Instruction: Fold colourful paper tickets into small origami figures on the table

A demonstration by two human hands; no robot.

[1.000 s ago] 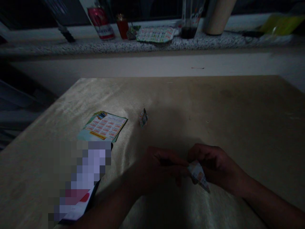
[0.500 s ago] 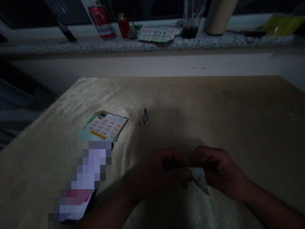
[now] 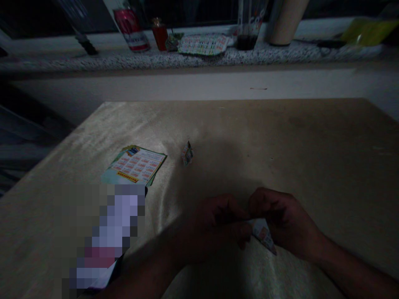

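My left hand (image 3: pixel 222 222) pinches the left corner of a small folded paper triangle (image 3: pixel 263 236), printed with orange and white patches. On its other side, my right hand (image 3: pixel 280 218) is closed against the paper's upper right edge, its fingertips curled near the top fold. Both hands are low in the head view, just above the table, and the room is dim. Farther off, a small folded paper piece (image 3: pixel 187 154) stands on the table. To its left lies a stack of printed cards (image 3: pixel 137 164) with a calendar-like grid.
A blurred-out phone-like device (image 3: pixel 109 232) lies by my left forearm on the table (image 3: pixel 311 145). Along the granite windowsill (image 3: pixel 205 61) stand a red can (image 3: pixel 132 31), an orange bottle (image 3: pixel 160 35), a printed packet (image 3: pixel 202 44), a glass with dark liquid (image 3: pixel 247 35) and a beige cylinder (image 3: pixel 286 23).
The paper triangle's tip has shifted slightly right and turned a little in my fingers. My left thumb has slid a little along its edge; the things on the table stay put.
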